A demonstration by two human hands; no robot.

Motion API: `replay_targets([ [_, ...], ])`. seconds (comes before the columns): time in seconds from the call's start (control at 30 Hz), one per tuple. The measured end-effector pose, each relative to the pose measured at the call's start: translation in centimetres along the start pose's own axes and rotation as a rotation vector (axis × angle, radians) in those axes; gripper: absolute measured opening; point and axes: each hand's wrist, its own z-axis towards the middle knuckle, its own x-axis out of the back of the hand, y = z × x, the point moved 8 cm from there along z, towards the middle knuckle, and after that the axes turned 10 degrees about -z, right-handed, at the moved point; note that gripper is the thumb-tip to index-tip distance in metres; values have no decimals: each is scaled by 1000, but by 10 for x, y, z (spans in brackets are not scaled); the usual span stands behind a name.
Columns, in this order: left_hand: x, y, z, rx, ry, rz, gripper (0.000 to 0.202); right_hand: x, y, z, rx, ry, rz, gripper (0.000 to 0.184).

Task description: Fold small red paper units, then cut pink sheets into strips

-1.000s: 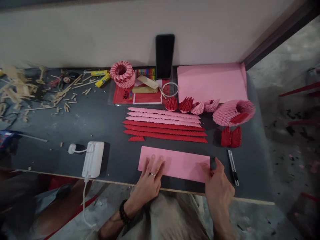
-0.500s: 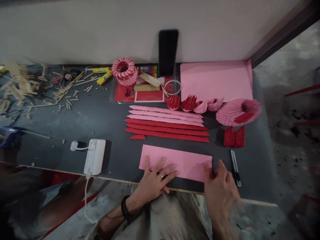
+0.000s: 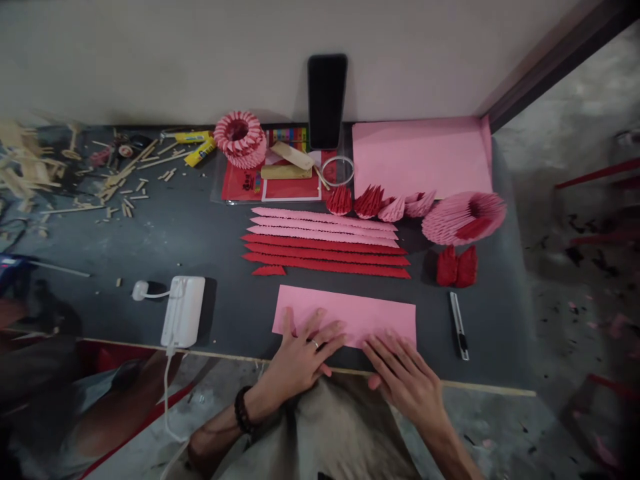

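I have the pink paper strip (image 3: 345,305) lying flat near the front edge of the dark tabletop (image 3: 233,300), its long side running roughly along that edge. My left hand (image 3: 300,363) rests palm down on its left part, fingers spread; my right hand (image 3: 410,379) is flat too, fingers close together over the near side of its right part, and I see neither gripping anything. I read this step as smoothing or pressing a fold; the next move would call for lined-up edges and even pressure. Just beyond lie the pink zigzag strips (image 3: 325,218) and the red zigzag strips (image 3: 325,255), with a utility knife (image 3: 459,327) off to the right. I can't make out whether the paper is one layer or several, since my hands cover much of its near edge. The wooden sticks (image 3: 20,163) are blurred and cut off at far left, and a person's leg (image 3: 103,413) is dim at lower left.
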Motion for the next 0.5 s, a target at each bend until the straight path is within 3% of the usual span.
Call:
replay_targets([
  [0.17,-3,0,-1,-51,38,36,70,22,36,-37,-161,156,-173,58],
  [0.37,-1,0,-2,-80,44,50,72,22,29,-40,-37,189,-422,58],
  [0.5,9,-20,-23,-74,73,46,67,17,30,-39,-56,188,-496,57],
])
